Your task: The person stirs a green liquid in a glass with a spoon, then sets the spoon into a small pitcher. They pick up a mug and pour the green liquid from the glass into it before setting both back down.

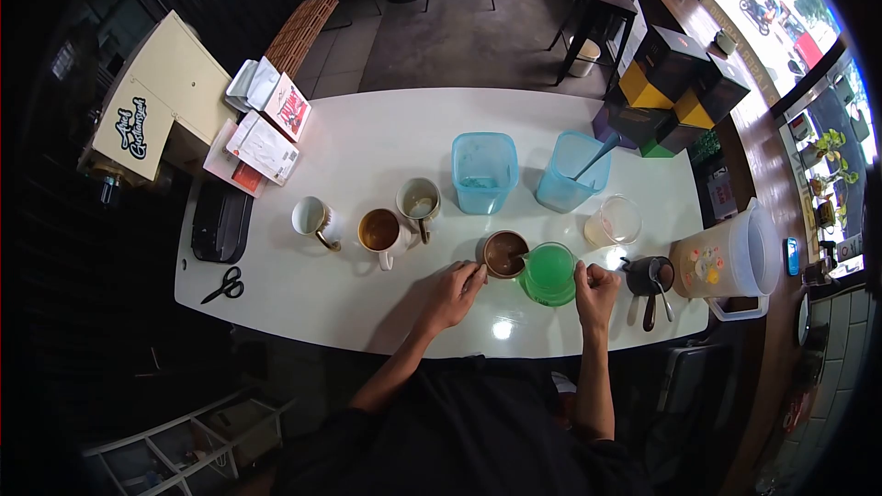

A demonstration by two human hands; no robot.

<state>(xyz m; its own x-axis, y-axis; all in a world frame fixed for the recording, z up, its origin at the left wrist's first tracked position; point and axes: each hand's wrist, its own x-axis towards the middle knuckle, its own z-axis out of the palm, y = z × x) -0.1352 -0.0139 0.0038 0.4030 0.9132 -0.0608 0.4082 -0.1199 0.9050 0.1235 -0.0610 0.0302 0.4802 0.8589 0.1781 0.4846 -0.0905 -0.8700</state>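
My left hand [457, 292] is closed at the near left side of a brown mug [493, 268], fingertips gripping it where its handle would be. The mug has brown liquid inside. My right hand [598, 290] is closed on the handle side of a see-through green measuring cup [550, 277]. The cup's spout overlaps the mug's right rim in this view. Just behind my right hand stands a clear plastic cup [613, 221]. Farther right is a small dark pot [649, 276] with a spoon [664, 303] and a dark handle.
Left of the mug stand a white mug with brown liquid [386, 237], another mug [419, 198] and a gold-handled mug [315, 222]. Two blue containers [484, 173] [565, 186] are behind. A large pitcher [712, 262] stands right, scissors [225, 287] lie left, boxes [675, 64] are stacked back right.
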